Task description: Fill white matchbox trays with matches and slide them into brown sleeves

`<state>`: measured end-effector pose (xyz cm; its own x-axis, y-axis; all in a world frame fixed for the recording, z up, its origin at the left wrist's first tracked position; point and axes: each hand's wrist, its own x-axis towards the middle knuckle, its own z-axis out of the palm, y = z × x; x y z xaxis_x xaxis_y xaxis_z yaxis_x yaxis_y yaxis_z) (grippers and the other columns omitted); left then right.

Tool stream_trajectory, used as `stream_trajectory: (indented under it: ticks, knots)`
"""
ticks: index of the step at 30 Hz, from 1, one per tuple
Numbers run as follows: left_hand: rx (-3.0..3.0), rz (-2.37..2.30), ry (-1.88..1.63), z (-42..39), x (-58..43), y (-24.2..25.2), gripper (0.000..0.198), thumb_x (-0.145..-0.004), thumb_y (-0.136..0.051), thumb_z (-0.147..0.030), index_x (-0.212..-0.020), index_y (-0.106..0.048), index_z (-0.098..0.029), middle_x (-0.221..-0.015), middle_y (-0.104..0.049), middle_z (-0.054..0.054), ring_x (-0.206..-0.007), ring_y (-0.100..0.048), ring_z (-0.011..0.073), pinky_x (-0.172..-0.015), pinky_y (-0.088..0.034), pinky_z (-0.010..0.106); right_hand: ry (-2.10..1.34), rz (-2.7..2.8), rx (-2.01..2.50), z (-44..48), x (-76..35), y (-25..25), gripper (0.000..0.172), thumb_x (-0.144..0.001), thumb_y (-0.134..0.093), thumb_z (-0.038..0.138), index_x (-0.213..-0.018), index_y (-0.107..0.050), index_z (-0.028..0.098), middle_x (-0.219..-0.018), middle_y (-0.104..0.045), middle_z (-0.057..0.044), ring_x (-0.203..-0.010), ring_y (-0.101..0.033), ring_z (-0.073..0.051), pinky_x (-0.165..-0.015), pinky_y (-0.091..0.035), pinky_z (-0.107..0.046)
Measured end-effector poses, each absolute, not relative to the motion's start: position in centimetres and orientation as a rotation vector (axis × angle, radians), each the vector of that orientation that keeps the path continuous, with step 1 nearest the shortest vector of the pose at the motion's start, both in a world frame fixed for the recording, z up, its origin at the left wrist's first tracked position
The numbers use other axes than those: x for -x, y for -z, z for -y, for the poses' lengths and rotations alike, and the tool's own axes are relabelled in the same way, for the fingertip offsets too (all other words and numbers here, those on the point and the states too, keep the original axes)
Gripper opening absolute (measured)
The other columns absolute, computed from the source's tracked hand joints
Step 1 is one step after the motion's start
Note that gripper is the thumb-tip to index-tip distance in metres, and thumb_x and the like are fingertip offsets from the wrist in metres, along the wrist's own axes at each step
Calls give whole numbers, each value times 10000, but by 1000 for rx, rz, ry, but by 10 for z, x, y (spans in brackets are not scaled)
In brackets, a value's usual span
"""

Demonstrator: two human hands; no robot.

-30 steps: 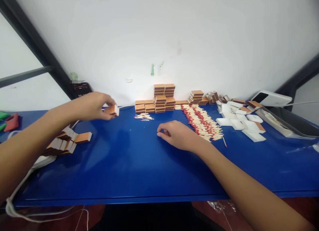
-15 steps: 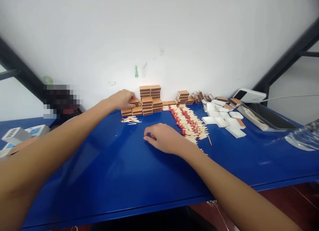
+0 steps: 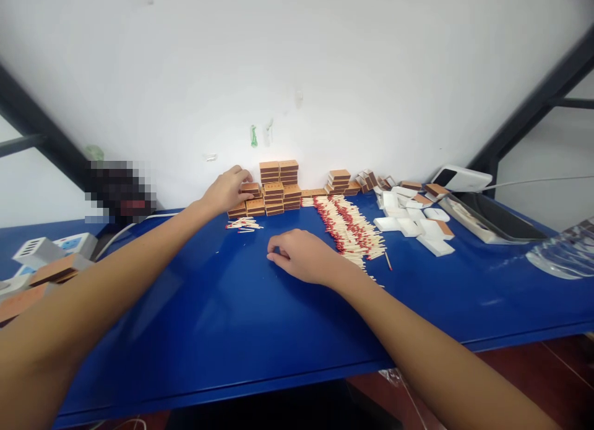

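My left hand (image 3: 227, 190) reaches to the low matchbox stack on the left, with its fingers parted around a matchbox (image 3: 251, 188) on top, the thumb at its front side. Part of that box is hidden by the fingers. Below it lies a small heap of loose matches (image 3: 244, 224). Beside it stand taller piles of matchboxes (image 3: 273, 192). My right hand (image 3: 301, 255) rests on the blue table (image 3: 223, 331) with its fingers curled in and nothing seen in them. To its right spreads a long bed of red-tipped matches (image 3: 348, 226).
White matchbox trays (image 3: 411, 223) and loose sleeves (image 3: 366, 180) lie at the right, near a white device (image 3: 464, 178) with a cable and a dark tray (image 3: 499, 216). A shorter matchbox stack (image 3: 338, 179) stands by the wall. A power strip (image 3: 74, 243) sits at far left.
The fingers of my left hand have spread a little and lifted at the matchbox. My right hand stays in place. The view has shifted slightly.
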<state>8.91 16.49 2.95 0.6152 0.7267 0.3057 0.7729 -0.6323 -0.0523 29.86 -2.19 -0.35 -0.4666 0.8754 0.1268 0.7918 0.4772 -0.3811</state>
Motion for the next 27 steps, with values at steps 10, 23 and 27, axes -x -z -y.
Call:
stream_trajectory:
  ticks: [10,23,27]
  knots:
    - [2563,1228,-28,-131,-64,-84,436,-997,-595,-497,-1318,-661,-208,-1245,-719,105,-1027,-707,280,-832,-486,344,-378,2417,1391,25,-298,4,168,-1010,-615,272,-996,-765,197,-865,-741,-46,-753,-590,-162,-665,-334,-293]
    - [2359,1928,-811,-42,105,-92,557,-631,-830,-435,-1157,-772,-260,-1203,-765,66,-1000,-702,281,-784,-472,304,-395,2442,1413,27,-296,1,171,-1024,-612,275,-1018,-768,205,-903,-746,-54,-757,-601,-158,-671,-348,-287]
    - [2417,1889,-665,-31,106,-63,357,-665,-767,-349,-1006,-806,-253,-1047,-802,64,-947,-714,293,-745,-454,302,-408,2454,1419,28,-294,3,168,-1018,-614,276,-1014,-769,210,-903,-750,-50,-754,-600,-160,-666,-351,-287]
